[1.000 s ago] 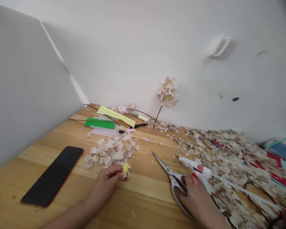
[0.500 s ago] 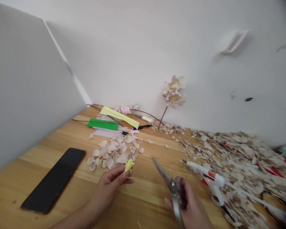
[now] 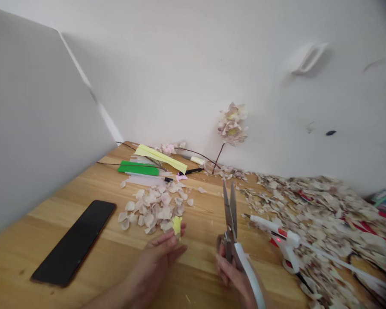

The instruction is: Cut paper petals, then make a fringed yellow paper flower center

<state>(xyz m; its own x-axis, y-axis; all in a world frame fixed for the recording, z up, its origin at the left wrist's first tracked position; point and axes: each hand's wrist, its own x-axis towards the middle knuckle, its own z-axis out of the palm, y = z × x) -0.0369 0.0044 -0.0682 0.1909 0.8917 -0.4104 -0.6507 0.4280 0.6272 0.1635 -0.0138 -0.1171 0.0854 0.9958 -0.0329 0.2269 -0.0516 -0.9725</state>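
Observation:
My left hand [image 3: 162,257] pinches a small yellow fringed flower centre [image 3: 176,224] just above the wooden table [image 3: 116,249], at the near edge of a pile of pale pink petals [image 3: 154,206]. My right hand [image 3: 234,274] grips the handles of silver scissors [image 3: 230,219], whose blades point up and away and are slightly parted. The two hands are about a hand's width apart.
A black phone [image 3: 73,241] lies at the left. A white and red glue gun [image 3: 276,236] lies to the right of the scissors, beside a wide heap of petal scraps [image 3: 315,210]. Green and yellow paper strips [image 3: 148,163] and a paper flower on a stem [image 3: 231,124] stand by the wall.
My right hand picked the scissors up from the table and swung the blades upright. The left hand with the yellow piece shifted slightly right, toward the scissors.

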